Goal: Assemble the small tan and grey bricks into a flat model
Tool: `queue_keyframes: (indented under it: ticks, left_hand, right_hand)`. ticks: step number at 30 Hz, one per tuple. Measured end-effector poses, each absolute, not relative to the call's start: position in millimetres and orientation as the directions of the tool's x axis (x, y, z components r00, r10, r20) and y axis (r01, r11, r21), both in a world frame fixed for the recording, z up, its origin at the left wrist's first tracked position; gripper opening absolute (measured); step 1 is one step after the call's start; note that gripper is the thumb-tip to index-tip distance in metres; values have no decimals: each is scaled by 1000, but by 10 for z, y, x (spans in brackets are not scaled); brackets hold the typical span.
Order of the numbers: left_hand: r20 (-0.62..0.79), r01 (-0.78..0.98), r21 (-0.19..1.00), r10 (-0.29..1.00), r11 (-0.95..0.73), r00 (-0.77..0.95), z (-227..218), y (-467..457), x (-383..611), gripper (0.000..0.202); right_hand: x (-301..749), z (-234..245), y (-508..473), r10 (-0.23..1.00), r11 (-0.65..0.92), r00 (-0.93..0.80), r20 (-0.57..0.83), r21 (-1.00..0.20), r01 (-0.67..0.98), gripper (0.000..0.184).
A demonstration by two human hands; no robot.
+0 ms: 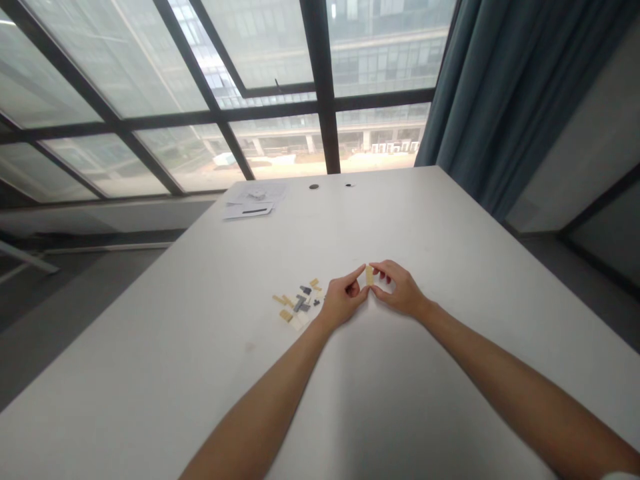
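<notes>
Between my two hands, just above the white table (pixel 400 227), a small tan building-block piece (pixel 369 275) stands upright. The thumb and index finger of my left hand (pixel 345 295) pinch it from the left. From the right, my right hand (pixel 399 287) grips the same piece between thumb and fingertips. To the left of my left hand lie loose building bricks: dark grey ones (pixel 302 303), tan ones (pixel 285 315) and whitish flat ones (pixel 296 324). My left hand may hide part of that pile.
White papers (pixel 255 199) lie at the table's far left, with a dark strip on one. Two dark round spots, one a disc (pixel 314 187), sit near the far edge. Behind the table are framed windows (pixel 280 133); a blue curtain (pixel 500 100) hangs at right.
</notes>
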State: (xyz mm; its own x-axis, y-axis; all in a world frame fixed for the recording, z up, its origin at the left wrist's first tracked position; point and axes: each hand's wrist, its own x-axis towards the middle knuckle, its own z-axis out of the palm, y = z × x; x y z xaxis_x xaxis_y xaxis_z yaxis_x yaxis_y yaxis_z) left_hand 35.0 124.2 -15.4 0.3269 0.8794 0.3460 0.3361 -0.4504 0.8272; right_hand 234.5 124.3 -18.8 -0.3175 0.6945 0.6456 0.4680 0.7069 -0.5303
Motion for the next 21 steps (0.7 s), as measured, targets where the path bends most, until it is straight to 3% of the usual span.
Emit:
queue_keyframes:
  ticks: [21]
  left_hand:
    - [339, 349, 827, 887, -440, 314, -137, 1236, 341, 52]
  right_hand:
    - [2343, -199, 1247, 710, 693, -305, 635, -552, 464, 42]
